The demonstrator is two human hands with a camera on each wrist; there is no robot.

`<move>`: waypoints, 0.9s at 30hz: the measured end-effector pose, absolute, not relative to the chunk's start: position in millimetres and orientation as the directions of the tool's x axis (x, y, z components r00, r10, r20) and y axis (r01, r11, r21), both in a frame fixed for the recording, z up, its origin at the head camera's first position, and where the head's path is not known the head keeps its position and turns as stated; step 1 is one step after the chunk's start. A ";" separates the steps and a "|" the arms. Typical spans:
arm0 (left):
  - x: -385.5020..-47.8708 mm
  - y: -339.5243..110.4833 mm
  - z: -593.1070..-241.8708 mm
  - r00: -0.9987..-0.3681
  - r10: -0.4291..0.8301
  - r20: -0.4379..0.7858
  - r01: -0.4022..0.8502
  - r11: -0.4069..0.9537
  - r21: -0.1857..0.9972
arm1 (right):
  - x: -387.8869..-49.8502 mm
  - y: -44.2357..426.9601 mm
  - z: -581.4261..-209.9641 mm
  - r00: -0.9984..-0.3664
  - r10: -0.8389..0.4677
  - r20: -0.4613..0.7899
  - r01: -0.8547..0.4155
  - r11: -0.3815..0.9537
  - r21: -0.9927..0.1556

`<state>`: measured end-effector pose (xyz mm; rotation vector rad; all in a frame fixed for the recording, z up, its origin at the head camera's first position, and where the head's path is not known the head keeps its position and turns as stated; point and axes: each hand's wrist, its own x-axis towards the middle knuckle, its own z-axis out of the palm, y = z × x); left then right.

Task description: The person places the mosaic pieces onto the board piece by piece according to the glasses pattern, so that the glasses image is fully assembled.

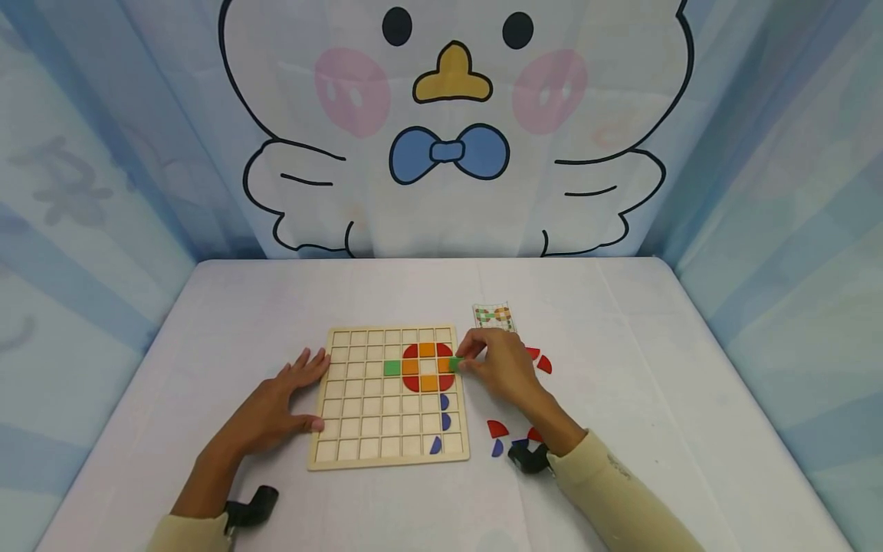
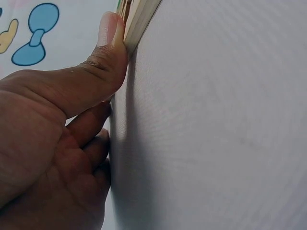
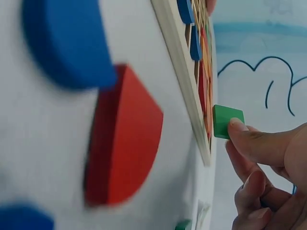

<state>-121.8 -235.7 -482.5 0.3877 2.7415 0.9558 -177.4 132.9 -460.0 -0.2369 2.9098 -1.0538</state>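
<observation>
A wooden grid board (image 1: 361, 405) lies on the table. My left hand (image 1: 272, 406) rests along its left edge, the thumb (image 2: 109, 38) against the frame and the fingers fairly straight. Between the thumb and fingers of my right hand (image 1: 507, 366) I pinch a green square block (image 3: 222, 120), held over the board's right edge beside an orange square. On the grid, red quarter-circle pieces (image 1: 410, 383) and orange squares (image 1: 427, 349) form a ring around one bare cell. Another green square (image 1: 392, 368) sits left of that ring.
Blue pieces (image 1: 444, 422) lie in the board's lower right cells. Loose red pieces (image 1: 497, 428) and blue pieces (image 1: 497, 448) are scattered right of the board, partly under my right forearm. A small pattern card (image 1: 493, 314) lies behind my right hand. Patterned curtains (image 1: 773, 192) surround the table.
</observation>
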 end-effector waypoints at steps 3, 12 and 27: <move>-122.0 -236.2 -483.2 -0.942 0.316 -0.111 0.178 0.753 0.634 | -176.5 124.8 -460.9 -0.985 -0.172 0.014 -0.141 0.751 -0.645; -121.8 -235.9 -484.8 -0.944 0.310 -0.110 0.177 0.759 0.626 | -172.9 105.2 -459.2 -0.976 -0.219 0.015 -0.173 0.727 -0.664; -121.1 -235.4 -484.1 -0.943 0.316 -0.103 0.184 0.755 0.630 | -167.5 82.5 -463.1 -0.949 -0.309 0.060 -0.268 0.694 -0.668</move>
